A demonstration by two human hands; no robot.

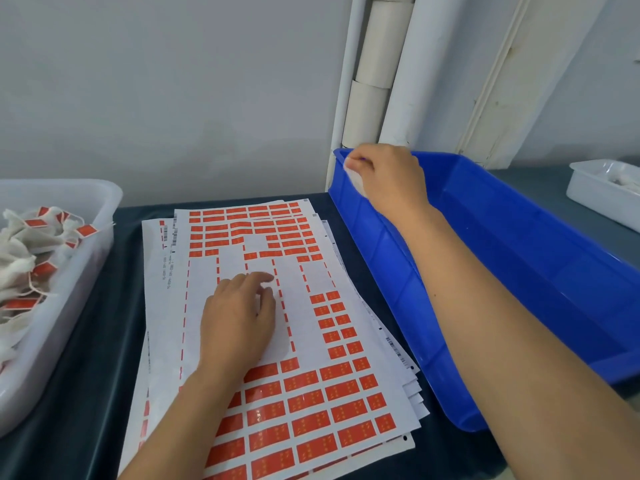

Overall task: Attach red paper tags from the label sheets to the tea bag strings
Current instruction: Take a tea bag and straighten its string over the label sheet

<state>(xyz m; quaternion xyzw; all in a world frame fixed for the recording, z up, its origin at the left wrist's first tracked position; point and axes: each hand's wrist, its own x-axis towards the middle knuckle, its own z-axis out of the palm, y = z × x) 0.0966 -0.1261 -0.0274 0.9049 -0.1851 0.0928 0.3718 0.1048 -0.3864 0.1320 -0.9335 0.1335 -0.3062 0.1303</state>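
A stack of white label sheets [311,271] printed with red tags lies on the dark table; the top sheet has bare patches in its middle. My left hand [239,320] rests palm down on that bare area, fingers relaxed. My right hand [388,178] is raised over the far left corner of the blue bin [519,258] and pinches a white tea bag [355,178] that hangs below its fingers. Tea bags with red tags [31,251] fill a translucent white bin [79,258] at the left.
A small white tray [602,199] sits at the far right on the table. White pipes and paper rolls [374,81] stand against the wall behind the blue bin. Dark table surface [104,358] shows between the sheets and the left bin.
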